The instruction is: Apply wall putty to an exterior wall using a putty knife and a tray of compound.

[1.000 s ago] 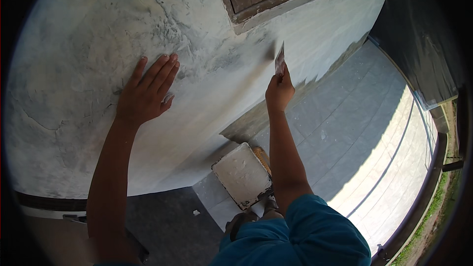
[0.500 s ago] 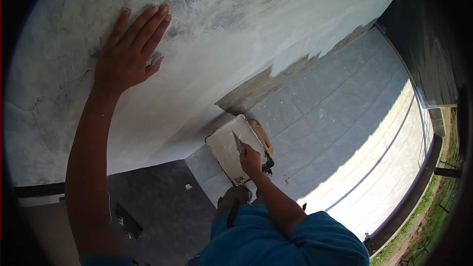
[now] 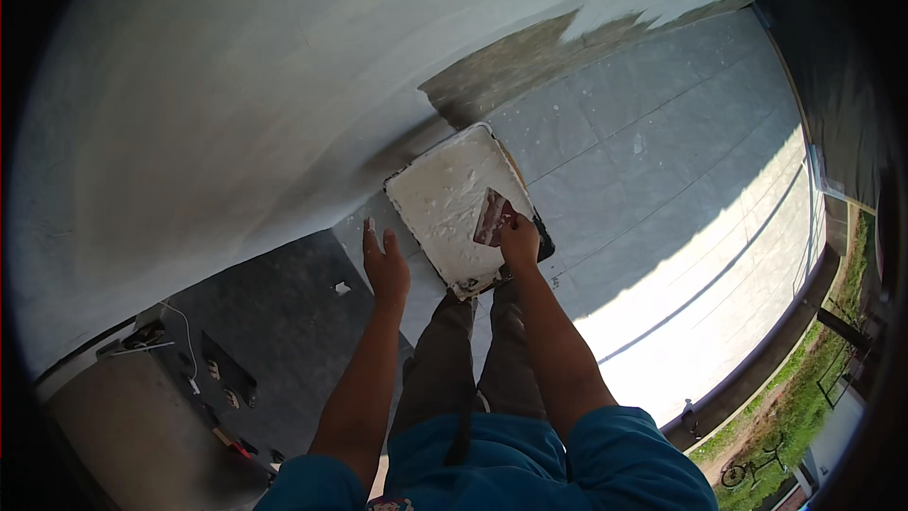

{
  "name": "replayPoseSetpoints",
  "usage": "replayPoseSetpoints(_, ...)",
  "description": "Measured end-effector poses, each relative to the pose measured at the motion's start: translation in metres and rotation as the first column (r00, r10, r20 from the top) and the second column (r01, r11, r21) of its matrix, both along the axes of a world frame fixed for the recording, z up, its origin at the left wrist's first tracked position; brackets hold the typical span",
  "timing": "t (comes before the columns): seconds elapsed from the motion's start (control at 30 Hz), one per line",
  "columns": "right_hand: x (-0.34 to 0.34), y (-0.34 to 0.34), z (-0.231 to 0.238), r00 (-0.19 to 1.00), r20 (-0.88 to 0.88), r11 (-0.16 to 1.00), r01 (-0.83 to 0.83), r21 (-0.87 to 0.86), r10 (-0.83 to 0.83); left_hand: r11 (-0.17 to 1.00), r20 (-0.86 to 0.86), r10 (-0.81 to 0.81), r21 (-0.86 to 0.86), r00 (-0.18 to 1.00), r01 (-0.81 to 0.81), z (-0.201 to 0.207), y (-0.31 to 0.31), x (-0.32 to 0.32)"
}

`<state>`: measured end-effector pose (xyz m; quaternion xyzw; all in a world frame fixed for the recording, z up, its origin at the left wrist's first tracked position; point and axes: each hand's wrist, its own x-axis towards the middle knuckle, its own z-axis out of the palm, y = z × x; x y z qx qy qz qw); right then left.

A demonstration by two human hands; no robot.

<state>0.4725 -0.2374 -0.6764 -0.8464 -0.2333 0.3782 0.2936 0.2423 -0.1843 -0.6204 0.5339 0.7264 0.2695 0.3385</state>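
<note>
Here, tray (image 3: 546,240) holds white paste (image 3: 439,199); right hand (image 3: 520,246), scraper (image 3: 492,218).

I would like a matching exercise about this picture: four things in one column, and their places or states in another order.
Column one
1. Scraper
2. Left hand
3. Tray
4. Bicycle

Column two
A. Outdoors, by the green grass
B. Holds white paste
C. Gripped by the right hand
D. Open, holding nothing

Pairs: 1-C, 2-D, 3-B, 4-A
</note>
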Motion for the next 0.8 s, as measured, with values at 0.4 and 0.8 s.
replayPoseSetpoints(0.4, -0.036, 0.02, -0.069, 0.967, 0.053, 0.968, -0.247, -0.037, 0.249, 0.628, 0.573, 0.602, -0.77, 0.557, 0.113, -0.098, -0.052, -0.005)
replayPoseSetpoints(0.8, -0.045, 0.0, -0.042, 0.958, -0.274, 0.994, -0.1, -0.032, 0.088, 0.62, 0.614, 0.589, -0.76, 0.525, 0.194, -0.088, -0.054, -0.013)
